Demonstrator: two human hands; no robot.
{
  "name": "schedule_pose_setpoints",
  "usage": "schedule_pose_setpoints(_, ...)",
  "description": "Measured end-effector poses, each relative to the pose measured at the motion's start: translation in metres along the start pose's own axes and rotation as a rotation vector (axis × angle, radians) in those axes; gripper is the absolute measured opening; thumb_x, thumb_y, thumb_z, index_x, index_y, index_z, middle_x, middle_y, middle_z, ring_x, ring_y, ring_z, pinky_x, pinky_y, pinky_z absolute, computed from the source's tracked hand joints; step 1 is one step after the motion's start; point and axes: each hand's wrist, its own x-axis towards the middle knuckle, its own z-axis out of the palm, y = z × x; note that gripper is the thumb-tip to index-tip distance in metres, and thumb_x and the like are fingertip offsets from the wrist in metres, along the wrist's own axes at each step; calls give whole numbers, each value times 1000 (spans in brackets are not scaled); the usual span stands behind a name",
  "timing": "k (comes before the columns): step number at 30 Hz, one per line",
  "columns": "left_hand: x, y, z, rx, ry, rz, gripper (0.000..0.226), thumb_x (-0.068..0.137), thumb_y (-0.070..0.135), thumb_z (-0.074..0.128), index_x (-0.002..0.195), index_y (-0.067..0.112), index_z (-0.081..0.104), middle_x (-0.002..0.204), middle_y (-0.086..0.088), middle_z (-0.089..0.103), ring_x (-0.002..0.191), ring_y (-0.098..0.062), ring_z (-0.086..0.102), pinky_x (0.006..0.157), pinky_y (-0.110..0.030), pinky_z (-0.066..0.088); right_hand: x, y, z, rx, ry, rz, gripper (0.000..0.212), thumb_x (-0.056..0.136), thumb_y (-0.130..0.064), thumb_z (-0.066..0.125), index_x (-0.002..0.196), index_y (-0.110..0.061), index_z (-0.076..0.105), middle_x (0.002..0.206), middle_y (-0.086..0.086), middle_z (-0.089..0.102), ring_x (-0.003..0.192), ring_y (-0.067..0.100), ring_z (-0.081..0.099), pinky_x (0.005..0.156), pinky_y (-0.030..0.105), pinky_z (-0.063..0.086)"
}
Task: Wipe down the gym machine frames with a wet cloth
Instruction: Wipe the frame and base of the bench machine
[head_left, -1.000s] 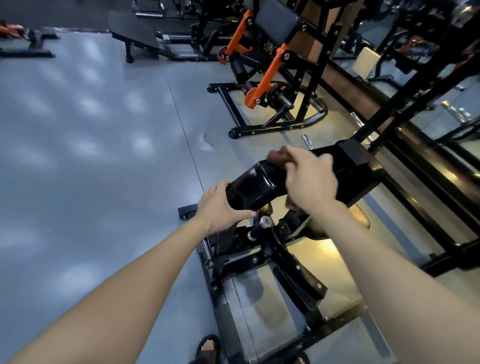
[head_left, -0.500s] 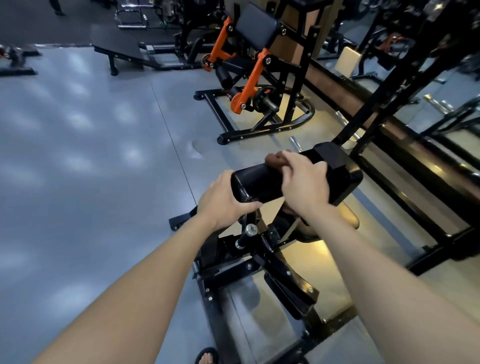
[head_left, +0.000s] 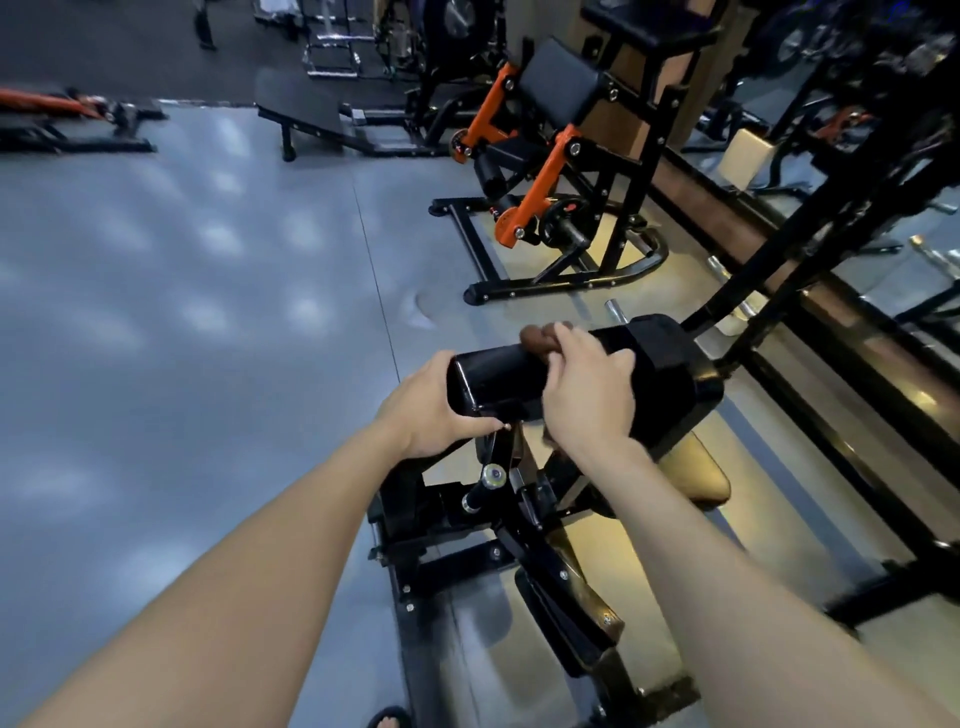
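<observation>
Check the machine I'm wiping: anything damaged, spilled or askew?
Nothing stands out. The left hand steadies the black pad, the right hand presses a brown cloth on it; no spill or damage shows.

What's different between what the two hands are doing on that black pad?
The left hand grips the near end of the black padded roller bare; the right hand lies over its top, pressing a brown cloth. The left thumb hooks underneath, while the right fingers curl over the far side. Both touch the same pad.

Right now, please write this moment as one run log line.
left hand: grips pad end | right hand: presses brown cloth on black pad | step: wiping
</observation>
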Motion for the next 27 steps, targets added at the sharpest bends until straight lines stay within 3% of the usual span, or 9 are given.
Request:
schedule_pose_setpoints(3, 1, -1, 1, -19, 18, -13, 85, 55, 70, 83, 124, 38, 44, 121, 17, 60, 113, -13, 59, 99, -41, 50, -28, -23, 7, -15, -85, -403, 42, 108, -33, 45, 151, -33, 47, 148, -19, 49, 98, 23, 42, 70, 37, 53)
schedule_pose_setpoints(5, 1, 1, 1, -38, 1, -12, 83, 61, 62, 88, 125, 34, 44, 121, 15, 59, 114, -13, 58, 100, -39, 49, -12, -5, 0, -35, -107, -481, 44, 108, -35, 45, 152, -37, 45, 148, -22, 49, 100, 23, 43, 68, 37, 53)
schedule_pose_setpoints(7, 1, 2, 1, -57, -11, -19, 81, 67, 52, 91, 127, 32, 42, 120, 11, 59, 112, -15, 58, 100, -39, 49, 9, 30, -9, -15, -87, -342, 43, 108, -35, 43, 151, -41, 43, 148, -19, 51, 105, 23, 45, 72, 40, 55)
schedule_pose_setpoints(11, 2, -1, 2, -60, -23, -24, 84, 67, 53, 91, 130, 31, 40, 123, 7, 57, 113, -16, 58, 101, -40, 49, 28, 58, -14, 86, 32, 117, 45, 108, -32, 45, 152, -35, 44, 146, -8, 56, 111, 24, 44, 79, 37, 46)
schedule_pose_setpoints(13, 3, -1, 3, -57, -17, -27, 86, 66, 55, 91, 131, 29, 42, 122, 7, 57, 113, -16, 58, 100, -39, 49, 12, 28, -7, 80, 15, 34, 42, 107, -32, 45, 149, -35, 46, 146, -11, 54, 106, 24, 43, 81, 39, 50)
schedule_pose_setpoints(18, 2, -6, 6, -72, 38, -19, 89, 51, 71, 83, 123, 34, 47, 124, 12, 59, 119, -14, 56, 105, -44, 47, -22, -13, 3, -10, -97, -472, 43, 107, -33, 45, 150, -36, 47, 148, -19, 51, 100, 26, 44, 67, 35, 49)
schedule_pose_setpoints(20, 3, -6, 5, -52, 22, -27, 91, 52, 74, 83, 125, 35, 44, 123, 10, 58, 118, -16, 56, 103, -44, 48, -2, 13, -7, -42, -109, -431, 44, 107, -33, 44, 151, -40, 43, 148, -19, 51, 107, 26, 45, 71, 37, 52)
schedule_pose_setpoints(24, 4, -7, 5, -56, -3, -30, 93, 55, 73, 83, 128, 34, 41, 122, 9, 56, 115, -17, 56, 101, -45, 50, 28, 46, -17, 26, -24, 35, 40, 107, -31, 44, 147, -35, 48, 143, -9, 57, 114, 28, 44, 74, 37, 43)
schedule_pose_setpoints(27, 4, -5, 6, -34, 25, -4, 88, 54, 72, 81, 124, 34, 43, 118, 9, 57, 111, -18, 56, 97, -43, 50, 1, -7, -4, -29, -36, -107, 36, 106, -31, 45, 141, -32, 50, 139, -9, 56, 109, 30, 45, 71, 37, 46)
